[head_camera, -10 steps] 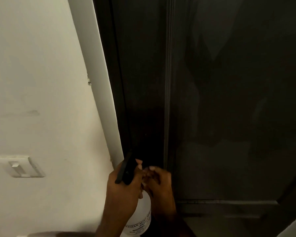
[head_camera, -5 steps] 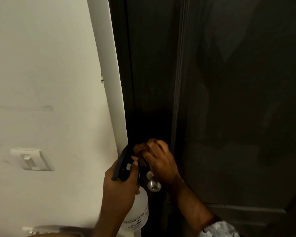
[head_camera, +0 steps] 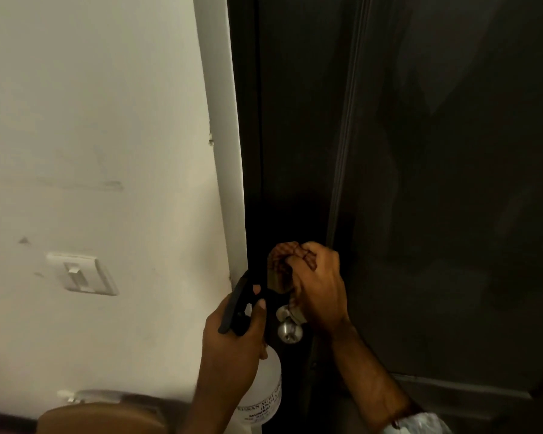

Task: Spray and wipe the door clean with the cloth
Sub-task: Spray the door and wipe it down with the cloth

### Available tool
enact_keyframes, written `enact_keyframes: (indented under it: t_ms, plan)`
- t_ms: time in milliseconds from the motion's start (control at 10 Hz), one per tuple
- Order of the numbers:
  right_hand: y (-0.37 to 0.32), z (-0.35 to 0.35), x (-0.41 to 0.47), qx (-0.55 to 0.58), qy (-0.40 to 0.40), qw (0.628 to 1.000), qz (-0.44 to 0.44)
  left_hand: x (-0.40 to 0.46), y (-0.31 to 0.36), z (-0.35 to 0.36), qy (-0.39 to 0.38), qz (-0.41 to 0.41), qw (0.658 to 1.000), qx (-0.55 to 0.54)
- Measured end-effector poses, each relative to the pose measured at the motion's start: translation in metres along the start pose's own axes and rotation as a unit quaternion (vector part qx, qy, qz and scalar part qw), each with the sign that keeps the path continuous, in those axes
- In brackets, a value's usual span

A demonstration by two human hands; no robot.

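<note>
Before us stands the dark door [head_camera: 436, 183]. Our left hand [head_camera: 232, 349] grips the spray bottle [head_camera: 261, 393] by its black trigger head; our right hand [head_camera: 320, 292] bunches the brownish cloth [head_camera: 282, 264] against the door just above the knob [head_camera: 290, 332]. The nozzle sits so near that spray may wet our fingers instead.

Door [head_camera: 436, 183] fills right half; wall [head_camera: 91, 151] left, frame [head_camera: 223, 151] between. Switch [head_camera: 82, 274] on wall at 9 o'clock of knob [head_camera: 289, 330]. Left hand [head_camera: 232, 343] at 8 o'clock of knob, around bottle [head_camera: 261, 393]. Right hand [head_camera: 318, 286] at 1 o'clock of knob, against door. Cloth [head_camera: 282, 261] in right hand, above knob.
</note>
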State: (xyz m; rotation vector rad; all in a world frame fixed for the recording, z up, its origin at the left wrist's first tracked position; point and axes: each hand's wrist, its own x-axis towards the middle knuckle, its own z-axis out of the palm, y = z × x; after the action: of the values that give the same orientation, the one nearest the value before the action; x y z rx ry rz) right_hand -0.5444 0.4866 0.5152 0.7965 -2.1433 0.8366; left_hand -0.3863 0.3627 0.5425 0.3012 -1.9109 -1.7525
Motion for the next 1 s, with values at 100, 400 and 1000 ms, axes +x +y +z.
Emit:
enact_keyframes:
  t_ms: [100, 400, 1000]
  plan:
    - [0.008, 0.002, -0.011, 0.061, -0.008, 0.993, 0.100, -0.006, -0.005, -0.003, 0.000, -0.007, 1.000, 0.001]
    - [0.020, -0.011, -0.063, 0.092, -0.024, 0.963, 0.253, -0.014, -0.005, 0.006, -0.010, -0.048, 0.998, 0.037]
    - [0.007, 0.029, -0.131, 0.327, -0.130, 0.746, 0.565, -0.033, -0.033, 0.034, 0.010, -0.235, 0.947, 0.217]
